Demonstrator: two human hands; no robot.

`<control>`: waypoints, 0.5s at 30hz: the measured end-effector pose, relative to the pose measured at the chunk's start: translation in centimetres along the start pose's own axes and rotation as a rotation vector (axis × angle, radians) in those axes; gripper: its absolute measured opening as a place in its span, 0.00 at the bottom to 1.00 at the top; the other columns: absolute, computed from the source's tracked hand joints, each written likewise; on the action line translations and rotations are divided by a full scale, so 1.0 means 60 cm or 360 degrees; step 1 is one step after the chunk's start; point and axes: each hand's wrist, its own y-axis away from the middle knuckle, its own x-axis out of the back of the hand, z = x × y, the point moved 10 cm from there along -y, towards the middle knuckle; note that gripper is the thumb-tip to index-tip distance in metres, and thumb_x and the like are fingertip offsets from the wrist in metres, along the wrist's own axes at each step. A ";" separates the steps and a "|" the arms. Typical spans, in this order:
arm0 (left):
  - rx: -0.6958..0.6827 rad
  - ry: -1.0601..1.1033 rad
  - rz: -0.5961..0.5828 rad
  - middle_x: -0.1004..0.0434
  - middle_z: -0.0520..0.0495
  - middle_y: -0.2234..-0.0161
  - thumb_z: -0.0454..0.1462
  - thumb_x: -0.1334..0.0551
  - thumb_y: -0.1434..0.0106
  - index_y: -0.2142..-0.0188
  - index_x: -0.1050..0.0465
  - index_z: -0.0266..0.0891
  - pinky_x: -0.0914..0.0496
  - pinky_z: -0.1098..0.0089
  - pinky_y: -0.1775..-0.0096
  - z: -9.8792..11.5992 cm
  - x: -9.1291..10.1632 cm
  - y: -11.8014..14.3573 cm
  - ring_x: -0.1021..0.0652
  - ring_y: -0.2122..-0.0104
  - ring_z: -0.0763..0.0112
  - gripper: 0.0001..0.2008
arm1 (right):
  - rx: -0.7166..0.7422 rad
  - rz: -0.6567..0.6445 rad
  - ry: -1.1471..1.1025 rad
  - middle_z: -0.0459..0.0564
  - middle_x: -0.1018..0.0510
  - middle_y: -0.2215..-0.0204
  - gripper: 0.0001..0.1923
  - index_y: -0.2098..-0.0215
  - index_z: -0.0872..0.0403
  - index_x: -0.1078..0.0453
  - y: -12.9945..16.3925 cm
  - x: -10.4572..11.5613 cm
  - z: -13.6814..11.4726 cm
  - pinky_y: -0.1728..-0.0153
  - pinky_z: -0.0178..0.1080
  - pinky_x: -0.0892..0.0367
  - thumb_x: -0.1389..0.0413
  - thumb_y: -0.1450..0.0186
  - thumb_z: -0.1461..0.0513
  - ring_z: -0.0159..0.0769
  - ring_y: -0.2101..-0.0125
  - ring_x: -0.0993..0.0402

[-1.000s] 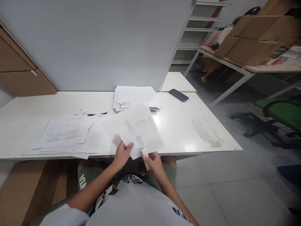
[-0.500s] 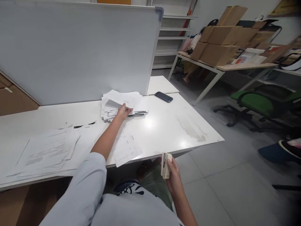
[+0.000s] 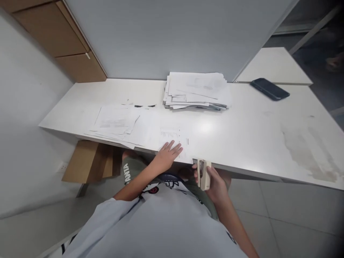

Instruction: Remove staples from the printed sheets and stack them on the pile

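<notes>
My left hand lies flat with its fingers spread on a printed sheet of paper at the table's front edge. In my right hand is a cream-coloured stapler, held just off the front edge, to the right of the sheet. Behind the sheet stands a thick stack of papers, its edges uneven. Farther left a flatter, loosely spread pile of printed sheets rests on the table.
The white table backs onto a whiteboard panel. A dark phone lies at the right rear. Cardboard boxes stand at the back left, and an open cardboard box is under the table. A grey stain marks the right side.
My left hand has left the thick stack and come down onto the printed sheet at the front edge. The view has turned left and downward. My right hand still holds the stapler.
</notes>
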 end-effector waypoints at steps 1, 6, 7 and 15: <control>0.0004 0.0042 0.0011 0.47 0.43 0.31 0.23 0.50 0.41 0.33 0.46 0.38 0.52 0.51 0.32 -0.010 0.008 0.013 0.56 0.30 0.58 0.36 | -0.0014 -0.0064 0.0058 0.51 0.23 0.73 0.18 0.62 0.53 0.26 -0.003 -0.024 -0.001 0.80 0.38 0.35 0.38 0.42 0.48 0.36 0.79 0.32; 0.0067 0.0597 0.0216 0.38 0.43 0.35 0.25 0.50 0.41 0.36 0.39 0.38 0.50 0.53 0.32 -0.040 0.037 0.067 0.45 0.31 0.62 0.33 | 0.0097 -0.0145 0.0072 0.49 0.25 0.75 0.18 0.64 0.53 0.27 -0.006 -0.096 -0.011 0.82 0.36 0.41 0.36 0.44 0.49 0.33 0.81 0.36; 0.0134 0.0800 0.0309 0.36 0.44 0.36 0.26 0.50 0.39 0.37 0.37 0.40 0.48 0.53 0.32 -0.050 0.039 0.074 0.41 0.33 0.62 0.30 | 0.0127 -0.0138 0.0057 0.49 0.25 0.73 0.17 0.64 0.52 0.27 -0.005 -0.103 -0.013 0.82 0.36 0.41 0.36 0.44 0.50 0.33 0.81 0.37; 0.1320 0.1950 0.1661 0.22 0.41 0.49 0.49 0.42 0.34 0.50 0.29 0.38 0.30 0.58 0.42 -0.254 0.054 0.188 0.25 0.45 0.57 0.20 | 0.0162 -0.0111 0.0117 0.53 0.22 0.63 0.19 0.62 0.50 0.28 -0.005 -0.130 -0.001 0.82 0.37 0.42 0.38 0.44 0.47 0.32 0.79 0.38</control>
